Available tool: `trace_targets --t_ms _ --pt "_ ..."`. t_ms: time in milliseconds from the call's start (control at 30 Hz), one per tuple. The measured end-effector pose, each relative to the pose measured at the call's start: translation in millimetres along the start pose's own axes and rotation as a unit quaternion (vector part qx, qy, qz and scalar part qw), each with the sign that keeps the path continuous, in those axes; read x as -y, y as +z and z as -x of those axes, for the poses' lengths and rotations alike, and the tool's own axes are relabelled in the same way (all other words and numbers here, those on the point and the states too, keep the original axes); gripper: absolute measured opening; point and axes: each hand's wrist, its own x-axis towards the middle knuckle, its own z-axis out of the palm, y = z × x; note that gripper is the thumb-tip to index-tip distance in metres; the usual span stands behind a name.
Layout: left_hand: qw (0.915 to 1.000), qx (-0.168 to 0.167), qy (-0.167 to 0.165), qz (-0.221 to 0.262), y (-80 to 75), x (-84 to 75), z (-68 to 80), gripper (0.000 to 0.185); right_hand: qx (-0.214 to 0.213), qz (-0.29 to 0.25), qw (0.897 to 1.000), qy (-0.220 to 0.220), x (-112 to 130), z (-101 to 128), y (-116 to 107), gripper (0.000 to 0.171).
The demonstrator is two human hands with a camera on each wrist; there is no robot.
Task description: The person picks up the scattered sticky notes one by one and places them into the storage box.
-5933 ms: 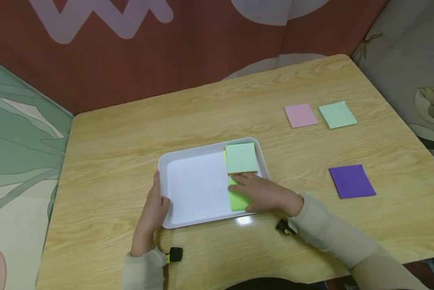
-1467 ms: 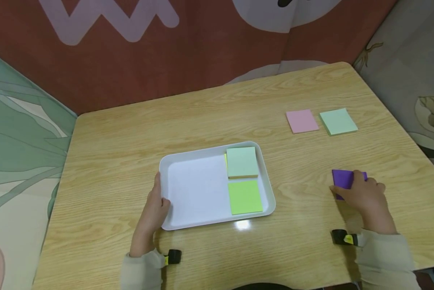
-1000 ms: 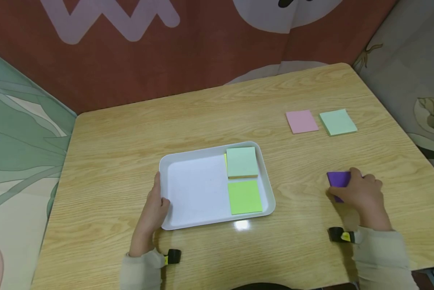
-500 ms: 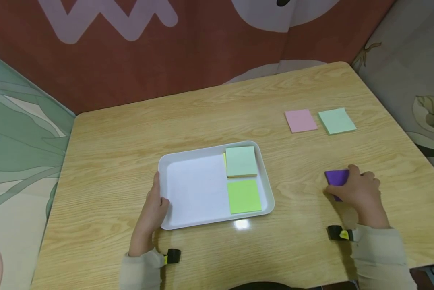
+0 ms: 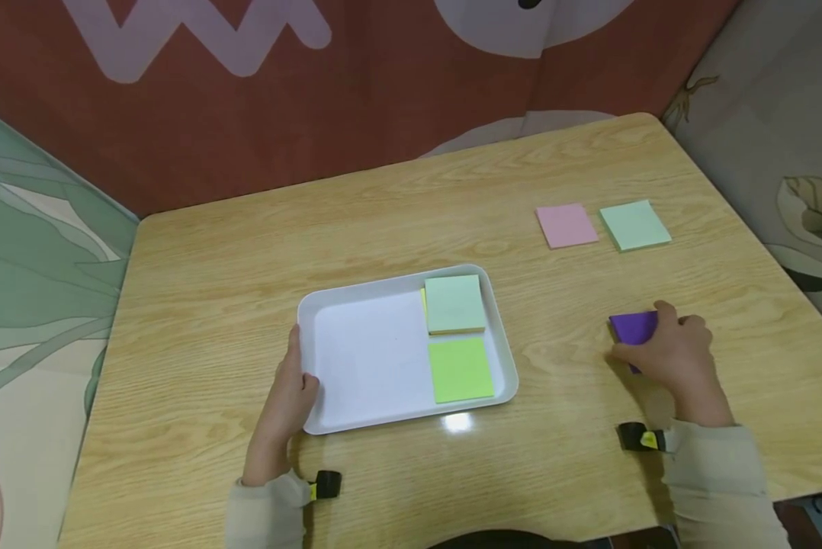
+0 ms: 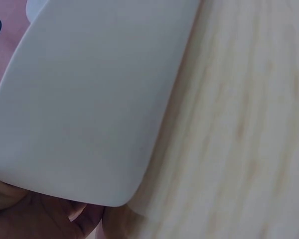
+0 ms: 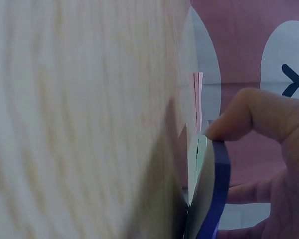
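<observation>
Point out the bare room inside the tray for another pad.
The tray is bare across its left half, between the left hand on its rim and the pads. Its right side is crowded: the pale green pad behind, the lime pad in front.

I see light wood-grain desk [image 5: 411, 221] with rounded corners, filling most of head view. Behind it, dark red-brown backdrop [image 5: 356, 91] with pale lilac zigzag [image 5: 198, 30] and pale rounded shape [image 5: 521, 23] at top edge. To my left, panel [image 5: 33, 267] printed in green and cream leaf-like bands. To my right, grey-beige panel [image 5: 768, 99] with leaf motif. Bright light glare [image 5: 457, 422] on desk near front edge. Wrist views show same grain, blurred.
</observation>
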Motion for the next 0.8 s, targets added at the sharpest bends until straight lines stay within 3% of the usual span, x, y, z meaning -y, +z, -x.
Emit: trace_targets --t_ms 467,800 --pt "0.9999 0.001 -0.003 0.011 0.0 0.9 0.7 0.073 -0.047 -0.040 0.998 -0.030 8.5 4.1 4.1 0.095" --pt "0.9998 0.002 -0.013 0.012 0.2 -0.3 0.0 0.073 -0.060 -0.037 0.996 -0.051 14.2 6.6 5.1 0.086"
